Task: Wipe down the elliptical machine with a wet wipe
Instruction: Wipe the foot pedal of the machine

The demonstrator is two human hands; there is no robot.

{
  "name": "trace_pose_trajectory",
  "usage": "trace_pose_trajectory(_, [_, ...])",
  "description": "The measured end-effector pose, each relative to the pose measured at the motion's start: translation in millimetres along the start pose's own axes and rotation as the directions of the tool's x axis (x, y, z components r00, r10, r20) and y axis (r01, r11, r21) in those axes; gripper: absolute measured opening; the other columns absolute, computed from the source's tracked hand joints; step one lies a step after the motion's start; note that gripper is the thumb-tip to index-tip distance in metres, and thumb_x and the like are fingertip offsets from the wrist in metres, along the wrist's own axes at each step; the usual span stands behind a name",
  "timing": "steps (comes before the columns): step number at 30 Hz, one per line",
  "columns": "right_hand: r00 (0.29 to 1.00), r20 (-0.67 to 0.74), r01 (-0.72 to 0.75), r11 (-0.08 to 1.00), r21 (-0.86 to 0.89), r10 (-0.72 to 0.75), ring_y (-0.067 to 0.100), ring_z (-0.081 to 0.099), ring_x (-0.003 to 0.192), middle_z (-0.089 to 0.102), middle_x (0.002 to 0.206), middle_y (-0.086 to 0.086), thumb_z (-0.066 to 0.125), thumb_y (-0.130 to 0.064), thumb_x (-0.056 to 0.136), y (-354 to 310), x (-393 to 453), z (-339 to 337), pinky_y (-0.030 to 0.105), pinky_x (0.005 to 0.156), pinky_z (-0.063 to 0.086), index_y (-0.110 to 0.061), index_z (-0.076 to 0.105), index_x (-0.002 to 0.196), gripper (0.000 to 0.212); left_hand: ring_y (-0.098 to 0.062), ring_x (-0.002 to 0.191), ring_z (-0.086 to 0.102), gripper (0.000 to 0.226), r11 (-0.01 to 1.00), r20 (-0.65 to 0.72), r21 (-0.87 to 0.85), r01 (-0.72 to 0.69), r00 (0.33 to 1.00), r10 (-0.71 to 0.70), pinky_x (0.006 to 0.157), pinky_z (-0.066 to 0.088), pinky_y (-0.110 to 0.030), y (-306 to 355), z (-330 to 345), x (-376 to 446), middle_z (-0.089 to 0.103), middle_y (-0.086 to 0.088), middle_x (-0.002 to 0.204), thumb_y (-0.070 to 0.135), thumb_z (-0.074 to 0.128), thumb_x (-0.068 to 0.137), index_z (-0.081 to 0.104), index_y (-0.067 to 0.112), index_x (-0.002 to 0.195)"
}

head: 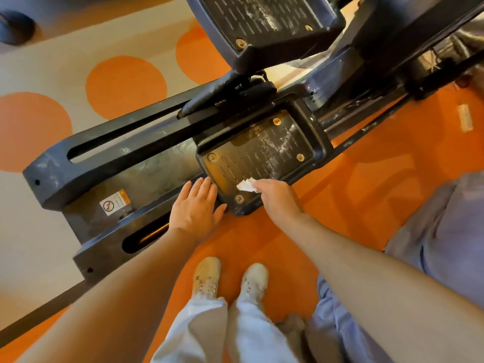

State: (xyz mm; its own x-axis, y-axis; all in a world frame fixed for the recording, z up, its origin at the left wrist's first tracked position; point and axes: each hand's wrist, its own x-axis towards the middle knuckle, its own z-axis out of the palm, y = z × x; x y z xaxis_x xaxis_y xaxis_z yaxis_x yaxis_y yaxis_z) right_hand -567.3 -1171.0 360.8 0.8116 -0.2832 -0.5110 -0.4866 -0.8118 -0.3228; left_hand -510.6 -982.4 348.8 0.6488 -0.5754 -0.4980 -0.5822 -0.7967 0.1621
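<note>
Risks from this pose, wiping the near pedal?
1. The wet wipe is a small wad in the right hand, so the whitish residue across the near pedal may smear rather than lift.
2. The left hand lies flat beside the pedal over the rail slot; if the pedal slides, fingers could get pinched.

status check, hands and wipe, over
Right hand pinching crumpled white wet wipe on near black foot pedal. Left hand flat beside it. Nothing blocking.
</note>
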Motion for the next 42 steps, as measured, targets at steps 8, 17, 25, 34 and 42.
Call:
trace_pose_trajectory(8, [0.984, 0.088, 0.162, 0.985, -0.058, -0.156, 0.027, 0.050, 0.124, 0.057, 0.134, 0.012, 0.039, -0.007, 0.102, 21, 34, -20, 0.035, 0.102, 0.039, -0.005, 0.060, 0.130, 0.035, -0.022, 0.153, 0.003, 0.064, 0.996, -0.041, -0.038, 0.075, 0.996, -0.077, 0.125, 0.002, -0.040, 23, -11, 24, 0.008, -0.002, 0.167, 0.054, 0.015, 0.104, 0.014, 0.020, 0.158])
trace_pose_trajectory(17, [0.897, 0.070, 0.441, 0.891, -0.111, -0.436, 0.026, 0.054, 0.121, 0.059, 0.131, 0.010, 0.043, -0.005, 0.100, 55, 67, -45, 0.038, 0.100, 0.047, -0.007, 0.061, 0.129, 0.034, -0.026, 0.143, 0.036, 0.058, 0.967, -0.143, -0.133, 0.215, 0.962, -0.233, 0.120, 0.021, -0.040, 63, -4, 43, 0.041, -0.008, 0.154, 0.048, 0.035, 0.104, 0.037, 0.014, 0.150])
trace_pose_trajectory(25, [0.783, -0.060, 0.615, 0.785, -0.079, -0.619, 0.033, 0.067, 0.107, 0.070, 0.111, 0.020, 0.068, 0.013, 0.081, 76, 81, -47, 0.042, 0.091, 0.056, 0.003, 0.069, 0.111, 0.032, -0.031, 0.129, 0.052, 0.052, 0.957, -0.247, -0.170, 0.235, 0.930, -0.273, 0.113, 0.036, -0.045, 77, 14, 53, 0.057, -0.012, 0.138, 0.043, 0.054, 0.098, 0.054, 0.009, 0.137])
trace_pose_trajectory(34, [0.737, -0.182, 0.649, 0.757, -0.079, -0.651, 0.030, 0.066, 0.110, 0.070, 0.112, 0.018, 0.064, 0.011, 0.085, 66, 107, -24, 0.033, 0.097, 0.048, 0.001, 0.070, 0.110, 0.028, -0.031, 0.131, 0.050, 0.053, 0.955, -0.299, -0.133, 0.266, 0.908, -0.295, 0.114, 0.033, -0.044, 72, 42, 68, 0.054, -0.013, 0.141, 0.043, 0.049, 0.099, 0.052, 0.008, 0.139])
trace_pose_trajectory(42, [0.701, -0.330, 0.684, 0.726, 0.063, -0.632, 0.031, 0.065, 0.112, 0.070, 0.114, 0.018, 0.060, 0.007, 0.089, 72, 141, 0, 0.036, 0.098, 0.049, 0.002, 0.068, 0.116, 0.029, -0.031, 0.147, 0.028, 0.062, 0.921, -0.328, -0.110, 0.373, 0.862, -0.387, 0.122, 0.016, -0.045, 76, 77, 92, 0.034, -0.014, 0.157, 0.048, 0.039, 0.102, 0.038, 0.009, 0.150])
